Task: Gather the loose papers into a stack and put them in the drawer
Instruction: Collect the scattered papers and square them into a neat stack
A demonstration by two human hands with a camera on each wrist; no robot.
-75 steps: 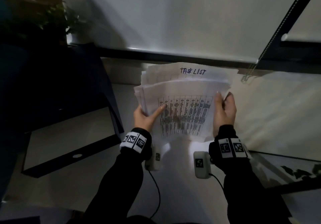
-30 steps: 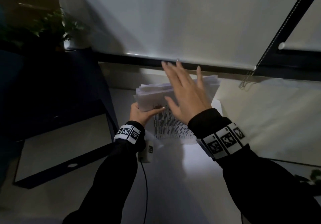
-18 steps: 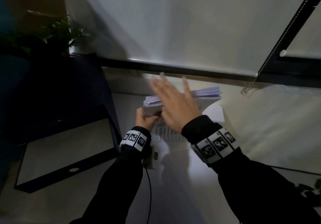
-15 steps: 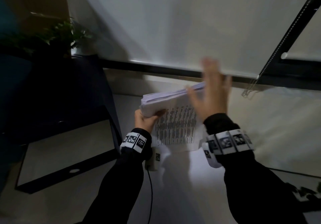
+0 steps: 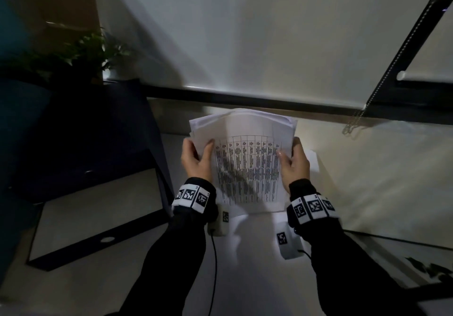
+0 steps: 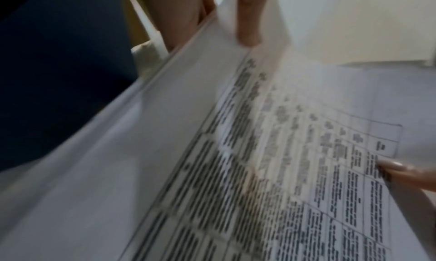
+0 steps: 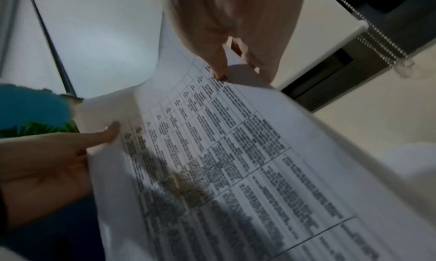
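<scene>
Both hands hold the stack of papers above the white table, one at each side edge. The left hand grips the left edge, its thumb lying on the top sheet and its fingers curled behind the stack. The right hand grips the right edge the same way, thumb on the printed grid, fingers wrapped round the back. The top sheet carries a table of dense print, and the upper edges of the sheets behind it fan out unevenly beyond the fingertips. One loose sheet lies flat on the table just beyond the right hand's fingers. To the left of the left hand stands a dark cabinet, with a potted plant past it.
</scene>
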